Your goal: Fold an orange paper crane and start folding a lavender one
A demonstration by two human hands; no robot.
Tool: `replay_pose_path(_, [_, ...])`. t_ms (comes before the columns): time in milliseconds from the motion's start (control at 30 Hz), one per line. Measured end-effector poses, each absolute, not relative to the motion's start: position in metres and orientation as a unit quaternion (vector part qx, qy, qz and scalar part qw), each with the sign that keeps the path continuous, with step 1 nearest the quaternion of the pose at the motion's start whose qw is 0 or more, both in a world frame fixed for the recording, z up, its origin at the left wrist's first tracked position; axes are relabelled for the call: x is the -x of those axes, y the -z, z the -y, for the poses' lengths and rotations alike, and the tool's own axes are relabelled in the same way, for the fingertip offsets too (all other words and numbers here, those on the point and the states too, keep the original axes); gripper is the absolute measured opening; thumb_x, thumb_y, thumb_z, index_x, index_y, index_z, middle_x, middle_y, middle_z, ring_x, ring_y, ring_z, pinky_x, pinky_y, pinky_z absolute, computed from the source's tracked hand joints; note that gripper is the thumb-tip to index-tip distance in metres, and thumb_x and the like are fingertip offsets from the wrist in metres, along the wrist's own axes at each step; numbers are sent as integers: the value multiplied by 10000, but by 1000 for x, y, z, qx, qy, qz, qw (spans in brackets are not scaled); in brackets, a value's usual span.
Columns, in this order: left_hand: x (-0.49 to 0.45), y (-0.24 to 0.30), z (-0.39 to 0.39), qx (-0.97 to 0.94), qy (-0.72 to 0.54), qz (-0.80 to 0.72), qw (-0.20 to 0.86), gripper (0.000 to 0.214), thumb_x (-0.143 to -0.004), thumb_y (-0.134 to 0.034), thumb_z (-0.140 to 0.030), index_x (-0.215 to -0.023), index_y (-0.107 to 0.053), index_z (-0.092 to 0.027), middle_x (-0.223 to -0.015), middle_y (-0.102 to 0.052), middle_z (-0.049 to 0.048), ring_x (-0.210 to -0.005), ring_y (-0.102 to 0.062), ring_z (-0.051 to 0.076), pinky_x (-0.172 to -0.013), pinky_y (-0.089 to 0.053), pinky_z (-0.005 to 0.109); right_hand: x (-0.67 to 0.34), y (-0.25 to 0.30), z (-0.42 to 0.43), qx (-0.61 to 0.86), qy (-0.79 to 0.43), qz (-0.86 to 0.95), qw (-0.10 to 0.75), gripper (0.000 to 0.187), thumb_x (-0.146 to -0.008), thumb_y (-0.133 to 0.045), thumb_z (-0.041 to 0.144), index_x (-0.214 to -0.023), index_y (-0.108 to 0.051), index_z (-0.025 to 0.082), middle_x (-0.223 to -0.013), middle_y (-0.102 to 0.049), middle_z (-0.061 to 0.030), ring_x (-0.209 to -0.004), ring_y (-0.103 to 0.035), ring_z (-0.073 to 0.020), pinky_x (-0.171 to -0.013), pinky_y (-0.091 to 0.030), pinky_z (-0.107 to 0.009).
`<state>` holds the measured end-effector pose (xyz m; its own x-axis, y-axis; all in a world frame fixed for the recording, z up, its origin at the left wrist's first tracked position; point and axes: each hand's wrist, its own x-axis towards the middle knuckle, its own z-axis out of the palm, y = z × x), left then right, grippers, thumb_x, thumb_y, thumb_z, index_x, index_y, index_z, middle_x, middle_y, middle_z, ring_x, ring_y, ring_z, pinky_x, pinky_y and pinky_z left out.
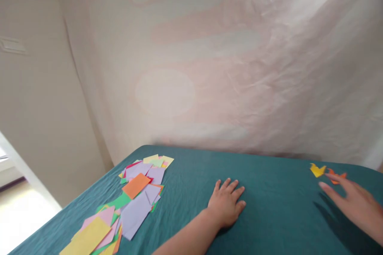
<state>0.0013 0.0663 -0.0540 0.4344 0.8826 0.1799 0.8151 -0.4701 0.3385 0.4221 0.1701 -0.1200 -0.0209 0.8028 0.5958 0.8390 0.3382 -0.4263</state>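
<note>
My left hand lies palm down on the dark green cloth, its fingers spread and nothing in it. At the right, my right hand is raised above the cloth and casts a shadow below it. Its thumb and index finger are stretched out and apart. Just beyond the index fingertip is a small orange folded-paper figure, partly covered by that finger; whether they touch I cannot tell. Beside it, to the left, a yellow folded-paper figure sits on the cloth.
Loose coloured paper sheets spread along the table's left side, with an orange sheet, a lilac sheet and a yellow sheet on top. The green tablecloth reaches back to a wrinkled pale sheet hanging behind.
</note>
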Motion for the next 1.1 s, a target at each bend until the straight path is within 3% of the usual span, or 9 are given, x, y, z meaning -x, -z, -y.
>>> replay_pose_path(67, [-4,54,-64,-840,-170,-506,96,474,-957,-327,-486,-1389,-408,-309,-1491,-356,26,-1390,-246,272,-1116,-164,554,-369,109,-145,564,-1,755,334,667,-869,-438,568,-1412,-372,186,-1334,-508,-186,-1270,-425,-366,-1049,-333,-507])
replay_pose_path(200, [-1,47,-62,-839,-170,-510,84,447,-931,-412,-452,-1351,-465,-307,-1447,-427,26,-1352,-329,253,-1112,-216,509,-306,109,-97,512,-15,831,218,598,-881,-424,585,-1390,-429,272,-1453,-411,-55,-1352,-321,-314,-1079,-306,-513])
replay_pose_path(300, [30,30,-70,-796,-158,-583,31,456,-844,-564,-376,-1297,-524,-336,-1411,-471,-6,-1276,-434,210,-1075,-320,370,-299,116,-78,527,4,832,175,548,-887,-406,602,-1370,-451,348,-1454,-404,-1,-1343,-341,-312,-1074,-279,-559])
replay_pose_path(500, [174,-14,-97,-646,-128,-752,-32,404,-867,-466,-264,-1250,-558,-176,-1328,-528,112,-1229,-480,252,-1008,-371,366,-305,113,-79,533,16,828,174,534,-894,-384,613,-1353,-476,354,-1445,-415,10,-1332,-366,-289,-1071,-289,-539])
replay_pose_path(600, [236,-22,-99,-570,-86,-816,-35,484,-841,-493,-363,-1240,-535,-92,-1254,-571,199,-1182,-516,336,-918,-426,423,-303,109,-79,534,13,826,179,521,-902,-378,603,-1346,-483,353,-1441,-423,12,-1327,-375,-284,-1071,-291,-534])
replay_pose_path(700, [264,-11,-96,-524,-43,-850,-13,552,-778,-533,-518,-1116,-587,-85,-1087,-659,210,-1007,-620,362,-786,-479,416,-302,106,-78,535,9,825,181,514,-909,-372,593,-1349,-480,350,-1442,-423,12,-1326,-378,-279,-1069,-296,-528])
replay_pose_path(800, [264,9,-93,-507,-18,-862,-6,609,-727,-559,-588,-1083,-582,-95,-1037,-678,205,-977,-631,379,-755,-478,418,-302,105,-77,537,8,823,184,509,-908,-377,591,-1351,-474,360,-1438,-430,15,-1323,-382,-279,-1065,-302,-527])
replay_pose_path(933, [250,27,-91,-501,-13,-865,-32,532,-792,-522,-498,-1100,-553,-66,-1079,-648,230,-1041,-596,400,-794,-454,442,-302,104,-77,537,3,823,186,506,-910,-375,587,-1356,-465,368,-1435,-436,10,-1321,-384,-282,-1065,-298,-532])
replay_pose_path(1100, [241,26,-89,-500,-17,-865,-42,342,-897,-462,-294,-1086,-557,-25,-1022,-645,216,-975,-625,341,-799,-462,431,-303,103,-77,538,-8,823,184,509,-913,-372,587,-1358,-464,359,-1441,-427,9,-1325,-379,-274,-1071,-286,-530])
